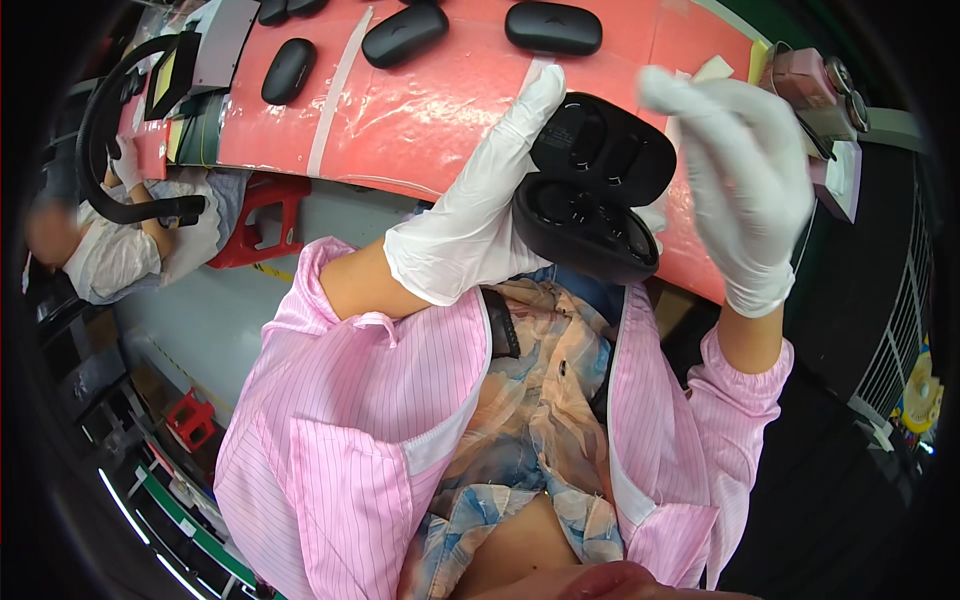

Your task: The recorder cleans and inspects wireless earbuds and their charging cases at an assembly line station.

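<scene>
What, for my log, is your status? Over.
Left hand holding open black case. Right hand to its right, grip unclear. Closed cases beyond, not in the way.

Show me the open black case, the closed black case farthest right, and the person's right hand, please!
Open black case (pixel 590 190): head view, on the hinge area between lid and base.
Closed black case (pixel 553 28): head view, middle of its top.
Right hand (pixel 748 188): head view, back of the white glove.

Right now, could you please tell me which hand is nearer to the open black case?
Left: the left hand holds the open black case from its left side, while the right hand is to its right, not holding it.
</scene>
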Action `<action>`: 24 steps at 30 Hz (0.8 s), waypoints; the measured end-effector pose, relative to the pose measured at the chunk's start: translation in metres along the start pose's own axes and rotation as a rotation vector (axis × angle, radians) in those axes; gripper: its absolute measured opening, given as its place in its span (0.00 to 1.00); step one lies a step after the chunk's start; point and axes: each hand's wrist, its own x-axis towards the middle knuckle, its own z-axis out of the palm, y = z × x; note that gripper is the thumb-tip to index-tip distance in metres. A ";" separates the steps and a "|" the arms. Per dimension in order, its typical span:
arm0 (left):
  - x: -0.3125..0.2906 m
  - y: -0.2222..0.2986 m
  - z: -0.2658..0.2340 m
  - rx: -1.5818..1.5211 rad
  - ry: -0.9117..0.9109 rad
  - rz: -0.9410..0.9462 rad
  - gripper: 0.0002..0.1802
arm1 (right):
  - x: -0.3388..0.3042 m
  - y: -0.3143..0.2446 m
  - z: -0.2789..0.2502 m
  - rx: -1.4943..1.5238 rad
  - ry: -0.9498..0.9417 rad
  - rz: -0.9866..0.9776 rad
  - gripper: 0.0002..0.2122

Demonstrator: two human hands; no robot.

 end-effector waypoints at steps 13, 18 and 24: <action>0.003 0.010 -0.012 -0.109 -0.083 0.023 0.38 | -0.048 0.009 -0.010 0.268 -0.088 0.424 0.08; 0.011 0.002 -0.010 -0.044 -0.037 0.146 0.24 | -0.073 -0.006 0.026 0.626 0.354 0.826 0.07; 0.025 -0.013 -0.040 -0.251 0.028 0.114 0.20 | -0.042 -0.041 0.044 0.203 0.157 0.290 0.12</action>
